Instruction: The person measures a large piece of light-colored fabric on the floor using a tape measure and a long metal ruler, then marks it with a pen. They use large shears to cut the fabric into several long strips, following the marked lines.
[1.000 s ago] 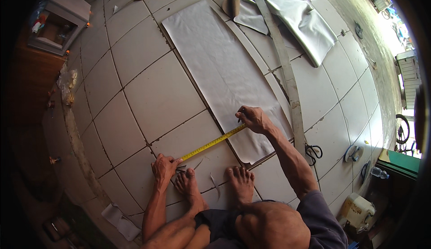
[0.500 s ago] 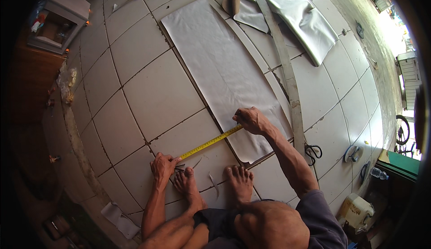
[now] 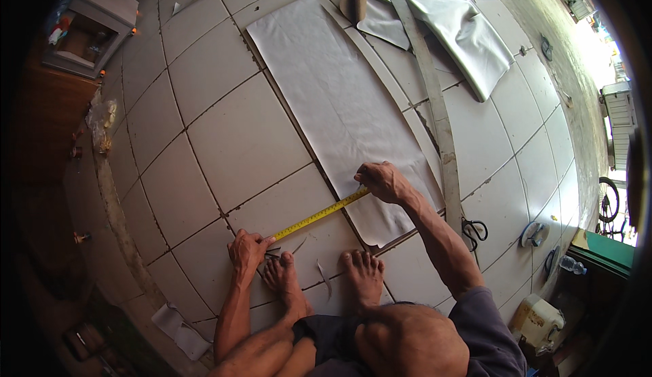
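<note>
A yellow tape measure (image 3: 318,215) is stretched taut between my two hands, slanting up to the right. My left hand (image 3: 248,249) pinches its lower end just above the tiled floor, beside my left foot. Closed round the other end is my right hand (image 3: 383,181), held over the near part of a long light-grey sheet (image 3: 333,105). The sheet lies flat on the tiles and looks like vinyl or leather-like fabric. The tape crosses its left edge. Dark thin scraps (image 3: 272,251) lie by my left fingers.
A long flat metal strip (image 3: 438,112) lies right of the sheet, with black-handled scissors (image 3: 473,233) at its near end. Folded silvery material (image 3: 468,37) lies at the far right. A plastic jerrycan (image 3: 538,322) stands near right; a grey cabinet (image 3: 95,20) stands far left.
The view has shifted very slightly. Both hands keep their hold on the tape measure, and nothing else has visibly moved.
</note>
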The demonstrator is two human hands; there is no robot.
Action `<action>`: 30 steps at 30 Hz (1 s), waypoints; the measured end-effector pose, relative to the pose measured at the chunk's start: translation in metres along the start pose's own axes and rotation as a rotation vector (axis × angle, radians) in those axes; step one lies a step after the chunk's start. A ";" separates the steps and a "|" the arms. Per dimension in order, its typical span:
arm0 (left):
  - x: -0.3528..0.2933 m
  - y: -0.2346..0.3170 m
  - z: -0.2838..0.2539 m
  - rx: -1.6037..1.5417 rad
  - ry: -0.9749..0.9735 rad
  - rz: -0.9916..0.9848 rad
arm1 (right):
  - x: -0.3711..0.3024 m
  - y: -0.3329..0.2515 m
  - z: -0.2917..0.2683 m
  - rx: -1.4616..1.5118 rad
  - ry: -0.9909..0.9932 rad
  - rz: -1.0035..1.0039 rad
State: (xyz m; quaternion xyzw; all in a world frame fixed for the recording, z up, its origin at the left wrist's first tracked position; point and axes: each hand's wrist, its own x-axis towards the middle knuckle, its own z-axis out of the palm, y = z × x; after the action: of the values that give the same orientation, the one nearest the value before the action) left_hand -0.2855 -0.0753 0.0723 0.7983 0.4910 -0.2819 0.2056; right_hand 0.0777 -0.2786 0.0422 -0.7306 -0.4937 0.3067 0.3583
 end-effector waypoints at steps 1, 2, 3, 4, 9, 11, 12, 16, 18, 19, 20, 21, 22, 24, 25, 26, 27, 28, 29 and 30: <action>0.000 0.001 -0.001 0.001 -0.015 -0.003 | 0.000 0.000 0.000 -0.011 -0.007 -0.003; 0.000 0.003 -0.004 0.003 -0.034 -0.009 | 0.000 0.000 -0.001 -0.023 -0.025 -0.003; -0.001 0.004 -0.007 0.006 -0.054 -0.014 | 0.000 0.000 -0.001 -0.051 -0.057 0.024; -0.001 0.007 -0.009 0.014 -0.084 -0.020 | 0.000 0.000 -0.001 -0.024 -0.033 0.008; 0.002 0.017 -0.026 0.090 -0.349 -0.100 | 0.001 -0.001 -0.001 -0.039 -0.063 0.029; 0.001 0.017 -0.027 0.092 -0.369 -0.104 | 0.001 0.000 -0.002 -0.036 -0.060 0.049; 0.000 0.018 -0.025 0.099 -0.374 -0.105 | 0.001 0.001 -0.002 -0.038 -0.068 0.064; -0.005 0.008 -0.014 -0.016 -0.133 0.011 | 0.001 0.003 -0.001 -0.060 -0.067 0.008; -0.005 0.004 -0.007 -0.020 -0.058 0.025 | 0.001 0.003 -0.001 -0.023 -0.038 0.002; -0.005 0.002 -0.005 -0.014 -0.037 0.027 | 0.001 0.003 -0.001 -0.044 -0.036 -0.013; -0.005 0.000 -0.002 -0.011 -0.019 0.027 | 0.001 0.002 -0.001 -0.067 -0.054 -0.014; -0.005 -0.002 -0.001 -0.012 -0.006 0.030 | 0.001 0.001 -0.001 -0.112 -0.095 0.029; -0.004 -0.003 0.001 -0.009 0.006 0.029 | 0.001 -0.001 -0.001 -0.052 -0.052 0.011; -0.003 -0.004 0.003 -0.014 0.025 0.038 | 0.003 -0.005 -0.001 0.014 -0.020 0.068; -0.003 -0.005 0.003 -0.011 0.030 0.033 | 0.004 -0.008 0.000 0.040 -0.012 0.060; -0.003 -0.006 0.004 -0.015 0.036 0.036 | 0.005 -0.011 0.002 0.066 -0.014 0.060; -0.003 -0.006 0.004 -0.014 0.043 0.035 | 0.005 -0.013 0.003 0.109 -0.021 0.074; -0.003 -0.007 0.005 -0.014 0.043 0.034 | 0.006 -0.015 0.005 0.073 -0.038 0.054; -0.003 -0.007 0.005 -0.017 0.046 0.038 | 0.007 -0.017 0.007 0.056 -0.060 0.047; -0.003 -0.006 0.006 -0.014 0.051 0.038 | 0.007 -0.018 0.008 0.042 -0.093 0.055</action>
State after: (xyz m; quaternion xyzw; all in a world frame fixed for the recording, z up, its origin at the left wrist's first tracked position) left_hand -0.2937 -0.0779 0.0692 0.8130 0.4828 -0.2538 0.2040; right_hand 0.0649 -0.2654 0.0521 -0.7212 -0.4831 0.3601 0.3417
